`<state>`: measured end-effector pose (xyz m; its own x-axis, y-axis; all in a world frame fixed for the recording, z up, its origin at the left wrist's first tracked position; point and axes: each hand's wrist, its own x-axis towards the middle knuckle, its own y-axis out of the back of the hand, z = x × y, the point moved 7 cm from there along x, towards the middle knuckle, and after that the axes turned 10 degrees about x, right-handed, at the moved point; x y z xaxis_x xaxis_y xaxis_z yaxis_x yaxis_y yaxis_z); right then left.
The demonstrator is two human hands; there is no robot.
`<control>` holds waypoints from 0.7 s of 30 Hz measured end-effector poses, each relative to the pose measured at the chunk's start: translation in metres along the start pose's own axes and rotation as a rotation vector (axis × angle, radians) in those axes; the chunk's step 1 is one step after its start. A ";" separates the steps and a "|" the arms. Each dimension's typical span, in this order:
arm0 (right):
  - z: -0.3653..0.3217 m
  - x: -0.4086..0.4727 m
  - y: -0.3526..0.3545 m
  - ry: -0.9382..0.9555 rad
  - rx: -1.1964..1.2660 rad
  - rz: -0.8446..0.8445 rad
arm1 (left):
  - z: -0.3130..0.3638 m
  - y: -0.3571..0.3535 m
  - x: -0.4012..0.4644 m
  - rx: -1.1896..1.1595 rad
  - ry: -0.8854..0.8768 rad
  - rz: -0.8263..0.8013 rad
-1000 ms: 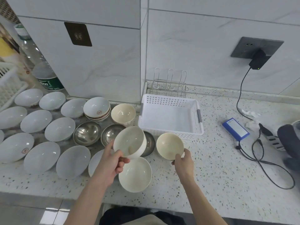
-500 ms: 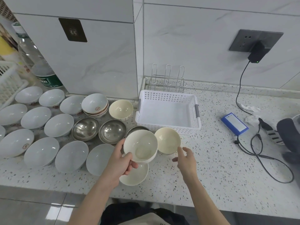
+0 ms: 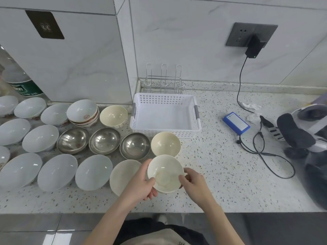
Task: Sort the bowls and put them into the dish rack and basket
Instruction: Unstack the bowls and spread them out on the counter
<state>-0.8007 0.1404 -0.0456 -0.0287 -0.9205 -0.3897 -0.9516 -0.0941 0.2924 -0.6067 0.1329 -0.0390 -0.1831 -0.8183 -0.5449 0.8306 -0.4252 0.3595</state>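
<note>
Right hand (image 3: pixel 195 184) joined left hand (image 3: pixel 141 185); both grip cream bowl (image 3: pixel 165 173), mouth upward.

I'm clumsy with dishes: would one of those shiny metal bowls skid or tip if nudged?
Probably it would skid: the middle steel bowl looks smooth on a polished speckled counter. Its rounded underside suggests rocking rather than toppling. Likely light and hard to break.

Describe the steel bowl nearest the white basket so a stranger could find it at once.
Start at the white basket on the speckled counter. Just off its front left corner sits a row of three steel bowls; take the rightmost steel bowl, the one beside a cream bowl.
</note>
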 end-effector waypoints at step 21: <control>0.020 0.006 -0.016 0.003 -0.120 -0.041 | -0.011 -0.010 -0.003 0.393 0.093 -0.006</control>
<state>-0.7922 0.1443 -0.0697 0.0101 -0.9160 -0.4012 -0.9084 -0.1761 0.3793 -0.6091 0.1440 -0.0492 -0.1243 -0.7844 -0.6077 0.5618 -0.5604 0.6085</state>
